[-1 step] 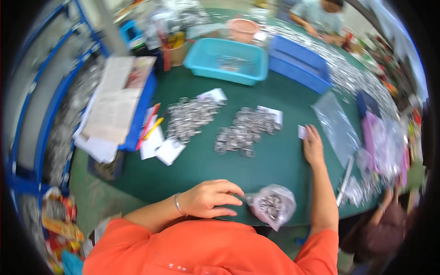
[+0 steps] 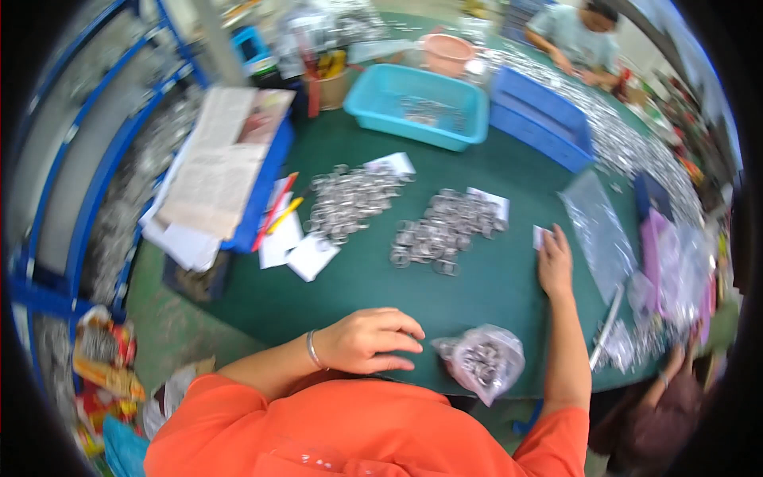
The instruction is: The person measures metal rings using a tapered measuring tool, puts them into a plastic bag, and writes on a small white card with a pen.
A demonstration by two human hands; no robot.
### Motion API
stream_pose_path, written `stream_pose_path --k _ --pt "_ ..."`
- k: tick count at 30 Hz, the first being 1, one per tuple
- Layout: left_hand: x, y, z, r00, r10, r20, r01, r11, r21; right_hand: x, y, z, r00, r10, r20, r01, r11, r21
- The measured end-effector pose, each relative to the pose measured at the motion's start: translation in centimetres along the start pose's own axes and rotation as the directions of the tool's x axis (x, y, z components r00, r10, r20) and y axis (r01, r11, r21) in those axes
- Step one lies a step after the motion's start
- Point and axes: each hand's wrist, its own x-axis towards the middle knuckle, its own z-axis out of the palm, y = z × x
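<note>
My left hand (image 2: 369,340) hovers over the table's near edge, its fingers apart and nothing in them. Just right of it, a clear plastic bag (image 2: 509,367) stands open with metal rings (image 2: 482,362) inside. My right hand (image 2: 555,266) reaches to the table's right side, fingertips closed on a small white paper slip (image 2: 540,237); the thumb's grip is partly hidden. Between the hands and the far trays lie two heaps of metal rings, a left heap (image 2: 350,200) and a right heap (image 2: 450,226). White paper (image 2: 494,205) shows at the right heap's far edge.
A turquoise tray (image 2: 369,119) and a blue bin (image 2: 540,131) stand at the back. Papers (image 2: 208,159), pens (image 2: 278,213) and white slips (image 2: 312,257) lie left. A flat plastic bag (image 2: 598,226) lies right. Co-workers sit far right (image 2: 576,40) and near right (image 2: 652,417).
The whole view has shifted, so the table's things appear slightly farther right. Both hands keep nearly the same posture, the right one still at the paper slip.
</note>
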Motion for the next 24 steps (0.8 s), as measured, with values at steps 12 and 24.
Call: stream_pose_path --k 12,24 --pt "-8.9 -3.3 -10.1 0.638 -0.235 -0.733 0.752 0.393 0.529 -3.9 -4.4 -2.0 0.998 0.005 0.070 -0.002 0.999 -0.033" --pt "-8.6 -7.2 -10.6 0.451 -0.473 -0.757 0.878 0.084 0.471 -4.8 -3.8 -1.8 0.995 0.071 -0.069 -0.071 0.997 0.009"
